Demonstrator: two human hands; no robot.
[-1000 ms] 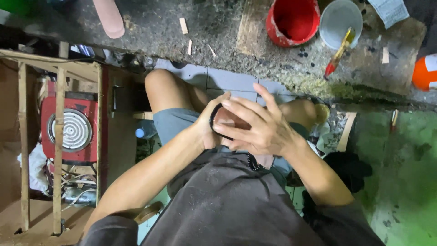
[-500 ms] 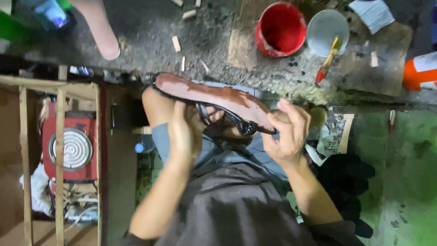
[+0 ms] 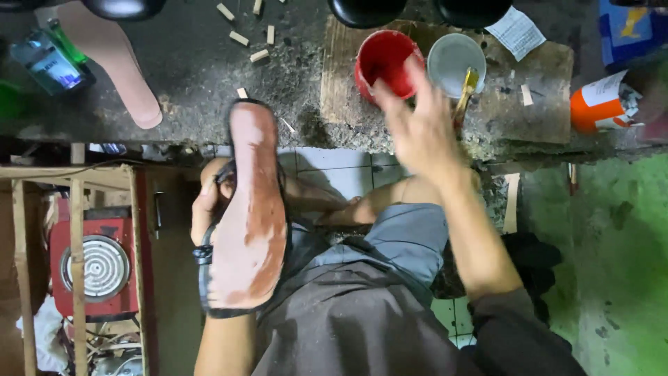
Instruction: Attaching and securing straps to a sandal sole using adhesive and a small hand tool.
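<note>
My left hand holds a sandal with its brown, glue-stained sole turned up and black straps underneath, over my lap by the edge of the workbench. My right hand is raised with fingers spread and holds nothing. It hovers just in front of a red cup and a grey cup with a yellow-handled brush standing in it.
A pink shoe last and small wood chips lie on the bench at left. An orange container sits at right. A red electric coil stove sits behind a wooden frame at lower left. Green floor on the right.
Both hands were on the sandal; now only the left holds it, sole up and turned lengthwise. The right hand has let go and moved up toward the cups.
</note>
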